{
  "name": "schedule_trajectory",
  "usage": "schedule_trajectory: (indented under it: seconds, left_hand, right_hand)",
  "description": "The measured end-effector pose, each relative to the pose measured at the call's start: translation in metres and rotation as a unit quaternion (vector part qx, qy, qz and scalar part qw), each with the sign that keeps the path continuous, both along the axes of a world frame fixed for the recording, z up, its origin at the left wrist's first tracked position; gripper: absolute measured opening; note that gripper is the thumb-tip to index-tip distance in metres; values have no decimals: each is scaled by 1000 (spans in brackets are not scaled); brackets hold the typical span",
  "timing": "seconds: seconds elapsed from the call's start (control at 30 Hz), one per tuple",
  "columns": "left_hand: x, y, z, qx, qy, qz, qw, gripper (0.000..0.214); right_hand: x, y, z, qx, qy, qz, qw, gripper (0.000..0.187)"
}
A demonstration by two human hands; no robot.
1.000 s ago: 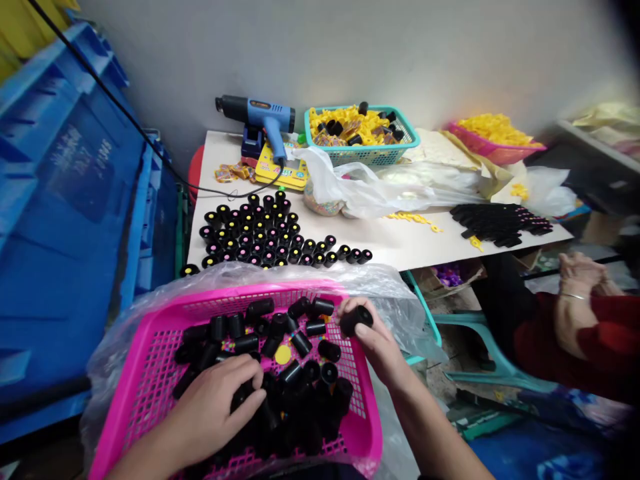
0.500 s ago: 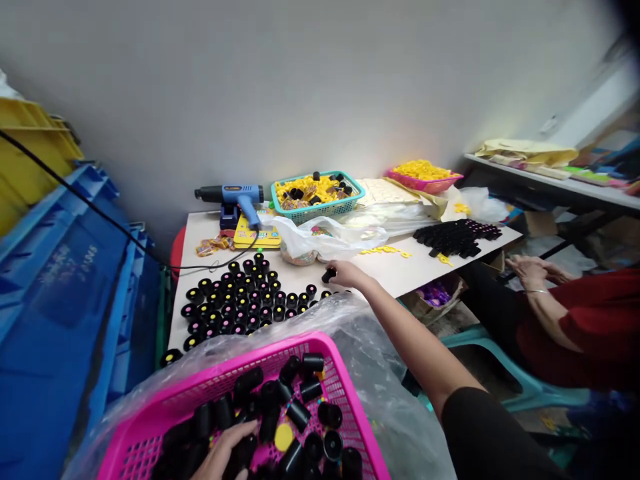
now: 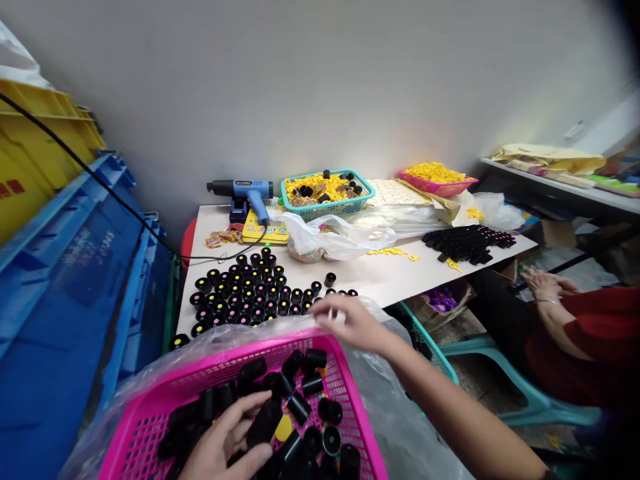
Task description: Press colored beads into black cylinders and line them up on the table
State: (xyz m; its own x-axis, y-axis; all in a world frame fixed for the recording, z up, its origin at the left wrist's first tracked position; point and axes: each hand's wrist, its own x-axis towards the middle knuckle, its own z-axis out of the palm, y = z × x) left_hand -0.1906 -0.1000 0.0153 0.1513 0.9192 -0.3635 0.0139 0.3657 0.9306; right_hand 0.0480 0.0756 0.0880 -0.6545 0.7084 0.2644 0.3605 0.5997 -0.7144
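A pink basket [image 3: 150, 410] lined with clear plastic sits close in front of me, full of black cylindrical caps. My left hand [image 3: 227, 440] lies in it with fingers closed round a black cap [image 3: 264, 421]. My right hand [image 3: 350, 321] hovers over the basket's far rim, blurred by motion, fingers spread and holding nothing. On the white table [image 3: 395, 273] beyond stand rows of upright black caps [image 3: 250, 293] with coloured tops. One lone cap [image 3: 330, 279] stands to the right of the rows.
Stacked blue and yellow crates [image 3: 65, 253] fill the left. On the table are a blue heat gun [image 3: 247, 193], a teal basket [image 3: 327, 193], plastic bags [image 3: 360, 233], a pile of black parts [image 3: 467, 243] and a pink tray [image 3: 435, 179]. Another person in red [image 3: 575, 327] sits at right.
My right hand carried a black cap from the basket to the table, left it standing beside the rows, and has drawn back toward the basket. My left hand took hold of a cap.
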Motion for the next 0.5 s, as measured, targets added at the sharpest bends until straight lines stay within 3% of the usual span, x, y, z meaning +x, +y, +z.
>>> schedule_trajectory:
  seconds: [0.07,0.1,0.2,0.27,0.33,0.4,0.47,0.5]
  left_hand:
    - [13,10,13,-12,-91,10,996,73]
    - [19,15,18,-9,-124,13,992,76]
    - [37,25,30,-4,-159,17,987,79]
    - [40,26,34,-5,-150,11,989,77]
    - [35,22,33,21,-90,-8,996,68]
    - [25,15,27,68,56,-38,995,48]
    - [14,7,17,112,235,-69,963,32]
    - [10,3,12,128,310,-83,939,28]
  right_hand:
    - [-16,-40,5,0,2,162,987,37]
    - [-22,-56,7,5,-1,206,978,39]
    - [-32,-78,13,6,-22,248,968,34]
    - [-26,-71,19,9,-56,235,970,33]
    - [-10,-48,23,35,-79,163,983,35]
    - [15,-10,21,78,-64,8,995,34]
    - [43,35,9,100,-57,-181,977,28]
    - [56,57,0,75,-70,-271,957,26]
